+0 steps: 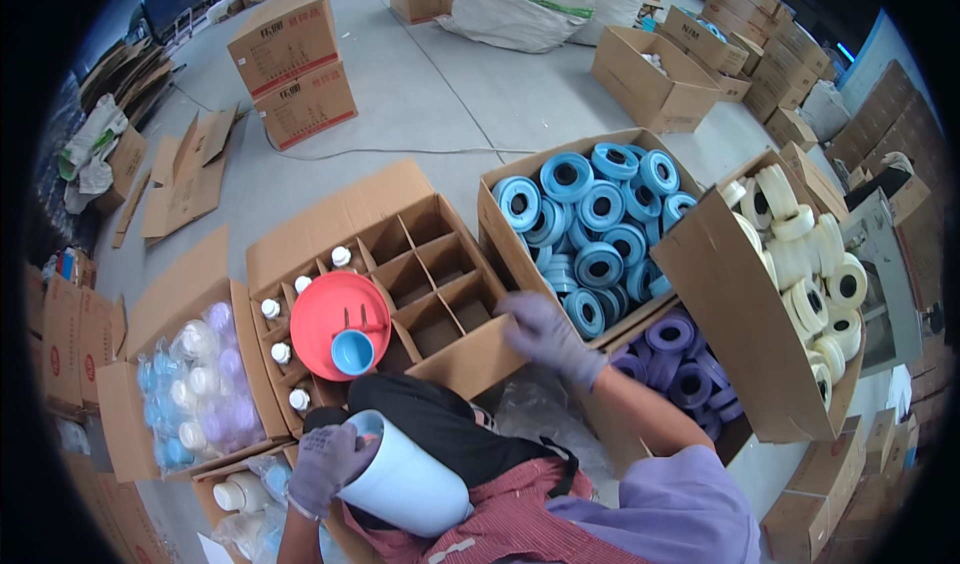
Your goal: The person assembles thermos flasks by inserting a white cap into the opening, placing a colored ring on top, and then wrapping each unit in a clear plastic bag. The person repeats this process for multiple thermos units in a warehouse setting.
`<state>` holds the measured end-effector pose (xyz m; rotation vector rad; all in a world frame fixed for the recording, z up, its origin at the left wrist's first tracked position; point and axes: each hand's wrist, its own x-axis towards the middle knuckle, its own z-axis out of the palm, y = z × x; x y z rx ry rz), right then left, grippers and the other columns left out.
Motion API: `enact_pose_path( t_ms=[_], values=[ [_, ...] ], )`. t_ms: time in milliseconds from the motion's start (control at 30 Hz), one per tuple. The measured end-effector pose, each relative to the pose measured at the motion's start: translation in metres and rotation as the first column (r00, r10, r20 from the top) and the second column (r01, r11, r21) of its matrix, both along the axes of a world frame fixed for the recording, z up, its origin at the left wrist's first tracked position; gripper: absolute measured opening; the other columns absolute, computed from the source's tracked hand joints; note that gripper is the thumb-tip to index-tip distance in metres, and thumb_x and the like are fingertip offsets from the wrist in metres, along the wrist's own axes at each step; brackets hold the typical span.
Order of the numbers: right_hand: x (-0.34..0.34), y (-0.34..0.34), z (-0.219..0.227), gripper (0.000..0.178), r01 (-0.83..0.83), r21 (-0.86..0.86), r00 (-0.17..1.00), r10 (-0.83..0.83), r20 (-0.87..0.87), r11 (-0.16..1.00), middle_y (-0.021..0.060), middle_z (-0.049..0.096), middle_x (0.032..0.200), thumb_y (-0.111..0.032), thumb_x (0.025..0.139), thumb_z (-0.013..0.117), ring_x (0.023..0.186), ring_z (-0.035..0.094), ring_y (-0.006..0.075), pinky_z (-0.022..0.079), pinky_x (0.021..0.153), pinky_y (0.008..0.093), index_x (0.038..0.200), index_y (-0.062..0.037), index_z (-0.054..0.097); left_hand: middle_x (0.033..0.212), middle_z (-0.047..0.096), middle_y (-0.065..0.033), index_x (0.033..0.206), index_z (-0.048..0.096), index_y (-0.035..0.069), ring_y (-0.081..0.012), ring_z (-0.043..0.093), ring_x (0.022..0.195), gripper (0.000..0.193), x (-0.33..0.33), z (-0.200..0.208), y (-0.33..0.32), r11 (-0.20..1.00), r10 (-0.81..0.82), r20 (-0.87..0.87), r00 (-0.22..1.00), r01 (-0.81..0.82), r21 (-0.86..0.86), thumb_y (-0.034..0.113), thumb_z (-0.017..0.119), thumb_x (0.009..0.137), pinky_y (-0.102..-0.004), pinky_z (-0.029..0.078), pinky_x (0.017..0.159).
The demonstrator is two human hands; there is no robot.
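My left hand (325, 462), in a grey-purple glove, grips the rim of a light blue plastic cylinder (415, 479) that lies tilted across my lap. Its upper end shows an opening. My gloved right hand (555, 339) is over the near right corner of a divided cardboard box (470, 359). Its fingers look loosely stretched, a little blurred, and I see nothing in them. On the box's dividers rests a round red plate (315, 329), carrying a small blue cup (352, 352) and two small dark pieces. Several white-capped bottles (341, 256) stand in the left compartments.
Right of the divided box, cartons hold blue rings (600, 264), purple rings (690, 379) and cream rings (845, 284). At left, a carton (125, 419) holds bagged blue, white and purple parts. Stacked boxes (290, 59), large white sacks (530, 4) and flattened cardboard (190, 179) stand farther off.
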<state>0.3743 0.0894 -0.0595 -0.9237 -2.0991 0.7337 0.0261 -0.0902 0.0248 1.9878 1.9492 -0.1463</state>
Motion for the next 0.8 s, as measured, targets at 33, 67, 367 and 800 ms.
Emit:
enact_pose_path(
  t_ms=[33,67,367,800],
  values=[
    [0.008,0.032,0.002,0.026,0.114,-0.013,0.994,-0.114,-0.002,0.993,0.0202,0.063,0.111,-0.019,0.088,0.063,0.105,0.060,0.0374,0.048,0.094,0.0438,0.107,0.0000,0.063,0.072,0.067,-0.0145,0.072,0.065,0.008,-0.0325,0.068,0.072,0.042,-0.004,0.001,0.000,0.997,0.072,0.039,0.997,-0.070,-0.042,0.047,0.065,0.087,-0.0445,0.052,0.069],
    [0.030,0.075,-0.019,0.034,0.220,-0.042,0.960,-0.208,0.187,0.975,0.0214,0.063,0.113,-0.026,0.089,0.063,0.108,0.060,0.0380,0.048,0.095,0.0453,0.109,0.0010,0.063,0.072,0.067,-0.0144,0.072,0.065,0.008,-0.0326,0.068,0.072,0.042,-0.006,0.004,0.003,0.989,0.125,0.086,0.988,-0.118,-0.084,0.048,0.065,0.087,-0.0447,0.052,0.069],
    [-0.004,0.269,-0.120,0.069,0.422,0.179,0.508,-0.395,0.765,0.889,0.0172,0.038,0.147,-0.012,0.091,0.053,0.131,0.045,0.0371,0.034,0.105,0.0577,0.153,-0.0256,0.027,0.073,0.067,-0.0149,0.081,0.071,0.006,-0.0306,0.068,0.069,0.036,0.007,0.030,0.004,0.953,0.303,0.242,0.922,-0.289,-0.093,0.041,0.067,0.082,-0.0387,0.052,0.063],
    [0.038,0.252,-0.129,0.043,0.465,0.075,0.807,-0.457,0.373,0.882,0.0252,0.058,0.115,0.006,0.085,0.048,0.107,0.059,0.0438,0.049,0.089,0.0493,0.122,-0.0151,0.053,0.070,0.066,-0.0112,0.082,0.070,0.008,-0.0292,0.066,0.066,0.035,-0.005,0.007,-0.010,0.916,0.309,0.389,0.868,-0.382,0.124,0.043,0.068,0.085,-0.0386,0.052,0.062]
  ],
)
